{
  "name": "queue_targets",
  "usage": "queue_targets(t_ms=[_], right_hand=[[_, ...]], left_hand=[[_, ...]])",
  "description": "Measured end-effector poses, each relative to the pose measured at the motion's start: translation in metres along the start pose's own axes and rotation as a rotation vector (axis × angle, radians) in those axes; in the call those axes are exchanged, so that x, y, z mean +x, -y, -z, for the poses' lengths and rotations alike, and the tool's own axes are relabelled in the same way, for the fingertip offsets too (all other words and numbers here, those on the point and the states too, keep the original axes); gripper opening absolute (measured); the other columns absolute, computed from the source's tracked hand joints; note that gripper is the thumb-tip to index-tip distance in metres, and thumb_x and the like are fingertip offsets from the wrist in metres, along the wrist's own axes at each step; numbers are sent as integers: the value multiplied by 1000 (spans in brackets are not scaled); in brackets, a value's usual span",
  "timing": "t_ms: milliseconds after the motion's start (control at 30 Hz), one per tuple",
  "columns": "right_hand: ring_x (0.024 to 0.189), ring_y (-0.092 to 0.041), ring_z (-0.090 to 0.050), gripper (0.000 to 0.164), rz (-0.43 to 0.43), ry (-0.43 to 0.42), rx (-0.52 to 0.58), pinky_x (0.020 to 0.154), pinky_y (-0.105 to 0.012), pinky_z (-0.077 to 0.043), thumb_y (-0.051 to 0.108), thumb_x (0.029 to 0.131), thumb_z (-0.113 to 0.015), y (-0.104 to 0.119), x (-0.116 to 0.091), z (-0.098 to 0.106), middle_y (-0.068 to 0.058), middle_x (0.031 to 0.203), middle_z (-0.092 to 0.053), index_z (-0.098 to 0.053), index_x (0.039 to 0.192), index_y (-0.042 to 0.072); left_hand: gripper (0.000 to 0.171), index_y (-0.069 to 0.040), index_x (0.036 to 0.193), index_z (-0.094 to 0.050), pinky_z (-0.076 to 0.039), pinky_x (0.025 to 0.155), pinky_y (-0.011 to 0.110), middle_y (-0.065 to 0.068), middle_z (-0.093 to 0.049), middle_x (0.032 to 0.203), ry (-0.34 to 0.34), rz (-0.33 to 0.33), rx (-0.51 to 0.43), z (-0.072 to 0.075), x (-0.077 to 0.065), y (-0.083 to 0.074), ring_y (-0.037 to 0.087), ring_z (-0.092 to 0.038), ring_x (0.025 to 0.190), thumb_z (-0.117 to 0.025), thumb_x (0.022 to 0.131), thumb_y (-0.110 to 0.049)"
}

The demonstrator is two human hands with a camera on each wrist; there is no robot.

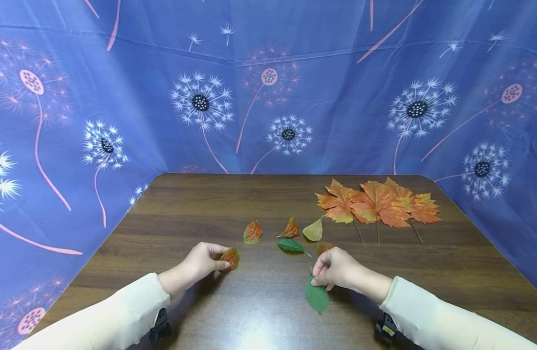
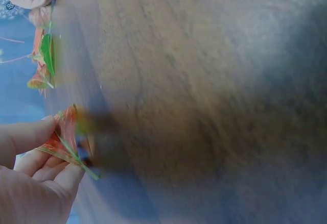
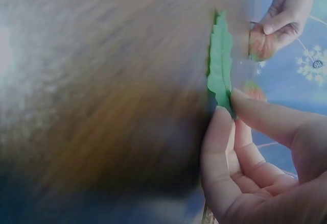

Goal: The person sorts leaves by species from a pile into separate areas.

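Observation:
My left hand [image 1: 201, 265] pinches a red-orange leaf [image 1: 230, 258] with green edges between thumb and fingers; in the left wrist view that leaf [image 2: 65, 137] shows its green stem pointing down. To the right, my right hand [image 1: 338, 270] pinches a green leaf [image 1: 317, 295] near its stem end, the blade hanging toward the table's front. The right wrist view shows this green leaf [image 3: 220, 58] nearly edge-on. Partly hidden behind the right hand lies an orange-brown leaf [image 1: 324, 248]. Between the hands lie a red-green leaf [image 1: 253, 233] and another green leaf [image 1: 291, 245].
Farther back are a curled red-orange leaf [image 1: 291, 228] and a pale yellow-green leaf [image 1: 313, 230]. Several large orange maple leaves [image 1: 378, 203] with thin stems overlap at the back right of the wooden table [image 1: 198, 204]. A blue dandelion-print cloth [image 1: 251, 116] hangs behind the table.

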State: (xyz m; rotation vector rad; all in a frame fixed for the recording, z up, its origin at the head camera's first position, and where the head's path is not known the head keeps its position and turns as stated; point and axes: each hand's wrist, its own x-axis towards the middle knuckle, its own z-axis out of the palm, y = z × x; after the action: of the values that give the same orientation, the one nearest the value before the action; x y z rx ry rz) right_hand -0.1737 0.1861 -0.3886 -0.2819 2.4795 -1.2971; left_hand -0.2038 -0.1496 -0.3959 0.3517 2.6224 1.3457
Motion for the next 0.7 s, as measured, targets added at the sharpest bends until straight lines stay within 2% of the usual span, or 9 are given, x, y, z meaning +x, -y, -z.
queue_targets(t_ms=[133, 233, 333, 467, 567, 700], right_hand=[[54, -12, -58, 13, -29, 32, 61, 54, -30, -57, 2, 76, -77, -1, 1, 1, -2, 64, -63, -64, 77, -1], [54, -11, -57, 13, -34, 82, 115, 54, -29, -56, 1, 77, -77, 0, 1, 2, -3, 65, -64, -64, 79, -3], [55, -11, -58, 13, -9, 158, 165, 55, -28, -56, -1, 78, -75, 2, 3, 5, -3, 66, -65, -64, 82, -5], [61, -12, -63, 17, 52, 245, 233, 58, -28, -57, -3, 80, -72, 6, 6, 11, -3, 71, -67, -64, 90, -13], [63, -11, -65, 22, 80, 259, 279, 62, -29, -58, -2, 81, -72, 9, 10, 16, -3, 74, -69, -63, 96, -16], [63, -11, -65, 25, 104, 232, 283, 64, -31, -59, 1, 83, -72, 11, 17, 24, -3, 76, -70, -63, 98, -16]], left_hand=[[31, 8, 109, -69, -52, 66, 22, 20, -74, 95, 3, 1, -25, 1, 0, 1, 16, -69, 81, -74, 78, 3], [36, 11, 114, -65, -55, 69, 23, 24, -71, 101, 14, -7, -80, 1, 0, 1, 26, -71, 89, -72, 79, 7], [42, 13, 120, -60, -57, 76, 28, 27, -69, 108, 19, -17, -120, 1, 1, 1, 35, -69, 99, -70, 79, 11], [47, 13, 124, -57, -57, 80, 32, 28, -67, 111, 10, -11, -133, 1, 2, 2, 38, -66, 104, -69, 78, 13], [52, 13, 128, -53, -57, 80, 30, 29, -67, 111, 12, -16, -137, 2, 2, 4, 39, -66, 104, -68, 78, 13], [56, 13, 132, -49, -57, 79, 29, 30, -66, 113, 24, -33, -139, 4, 1, 5, 39, -65, 105, -69, 79, 12]])
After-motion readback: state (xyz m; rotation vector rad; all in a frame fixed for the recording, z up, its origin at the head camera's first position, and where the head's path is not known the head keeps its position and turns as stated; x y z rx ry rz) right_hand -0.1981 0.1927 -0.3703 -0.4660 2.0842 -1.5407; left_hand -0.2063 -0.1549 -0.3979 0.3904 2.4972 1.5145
